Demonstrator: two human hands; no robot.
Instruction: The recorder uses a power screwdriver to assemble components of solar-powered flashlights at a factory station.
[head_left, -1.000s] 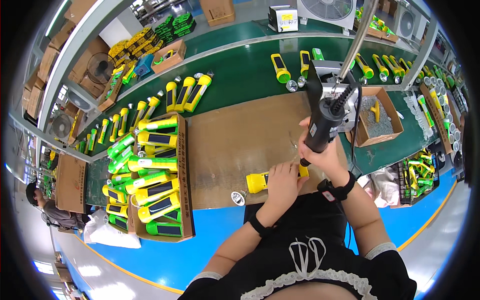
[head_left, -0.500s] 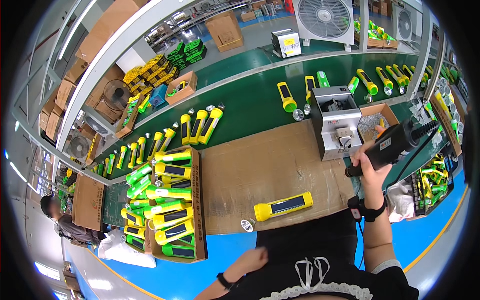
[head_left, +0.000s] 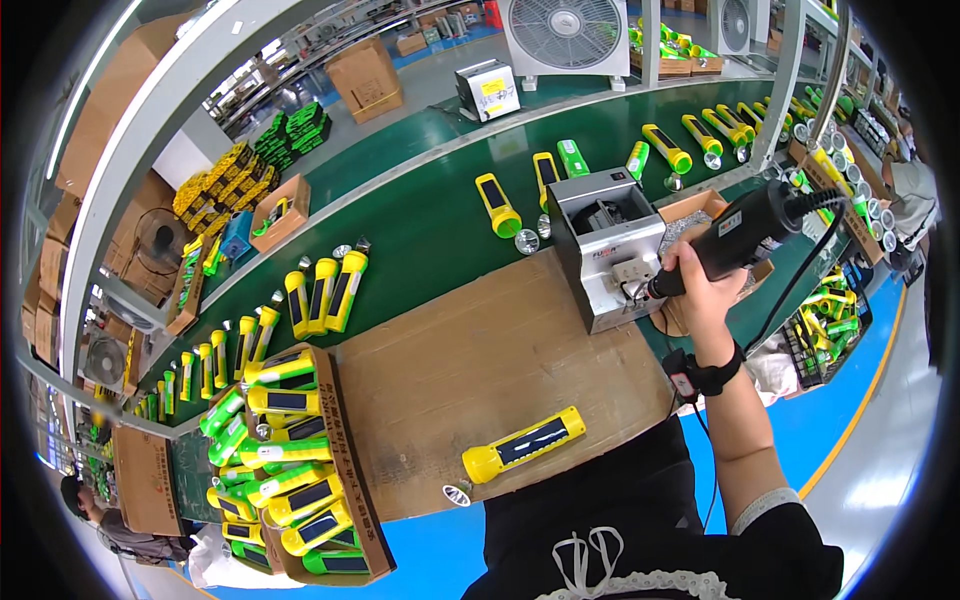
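My right hand (head_left: 703, 288) is wrapped around a black electric screwdriver (head_left: 745, 230) with a coiled cable. Its tip is at the front outlet of a grey metal screw feeder (head_left: 612, 240); I cannot tell if a screw is on the bit. My left hand is out of view. In front of me a yellow flashlight (head_left: 525, 445) with a dark solar panel lies on a brown cardboard sheet (head_left: 430, 375). Beside its wide end, at the sheet's near edge, sits a round silver reflector (head_left: 456, 495).
To the left stands a carton (head_left: 362, 490) full of yellow and green flashlights. More flashlights with reflectors lie along the green conveyor belt (head_left: 430, 240) beyond. Behind the feeder is a small box (head_left: 692, 207) of screws. A black crate (head_left: 825, 340) of flashlights stands at right.
My right hand has brought the screwdriver left to the feeder's outlet. My left hand has dropped out of view. The whole view has turned, shifting the scene leftward.
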